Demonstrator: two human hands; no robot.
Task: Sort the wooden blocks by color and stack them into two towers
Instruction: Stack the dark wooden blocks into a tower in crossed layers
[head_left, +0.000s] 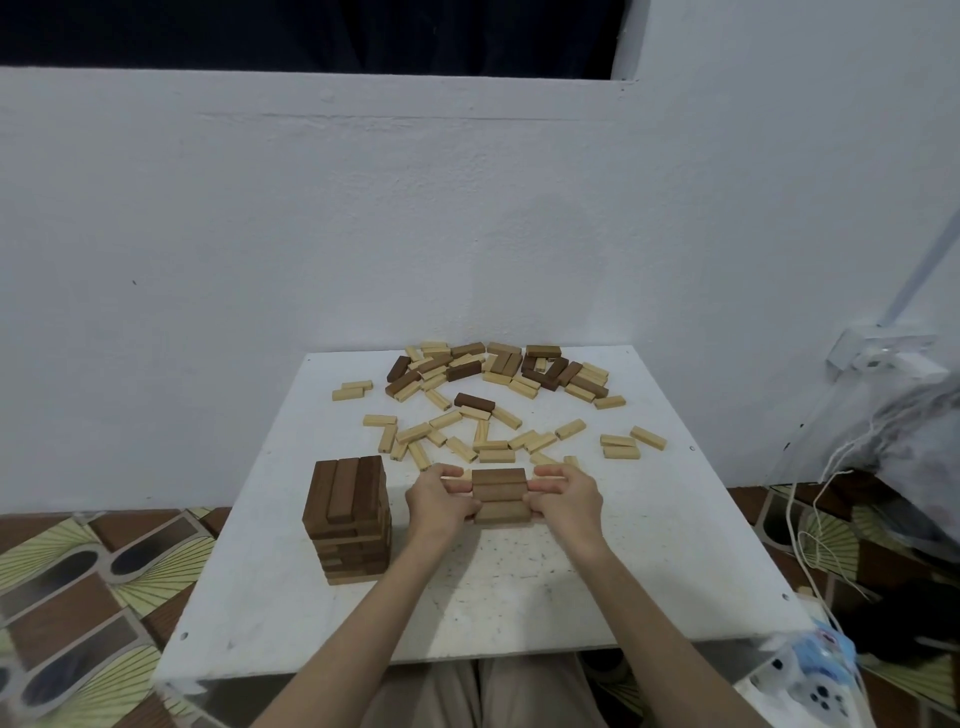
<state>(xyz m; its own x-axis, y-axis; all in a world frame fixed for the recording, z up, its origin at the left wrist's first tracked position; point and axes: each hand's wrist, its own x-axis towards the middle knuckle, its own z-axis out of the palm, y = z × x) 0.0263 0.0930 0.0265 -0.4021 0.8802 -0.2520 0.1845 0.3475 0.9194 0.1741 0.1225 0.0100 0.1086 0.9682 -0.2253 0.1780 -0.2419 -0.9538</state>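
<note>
Both hands (441, 499) (566, 496) gripping three brown blocks (500, 495), brown tower (347, 517) left

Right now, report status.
Both hands squeeze three dark blocks. Dark tower stands left. Loose blocks behind, nothing blocking.

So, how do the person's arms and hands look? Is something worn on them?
Both arms are bare as far as the frame's lower edge: no sleeves show. The left hand and right hand wear no gloves, and no rings, watch or bracelet can be seen. Beige trousers show below the table edge.
</note>
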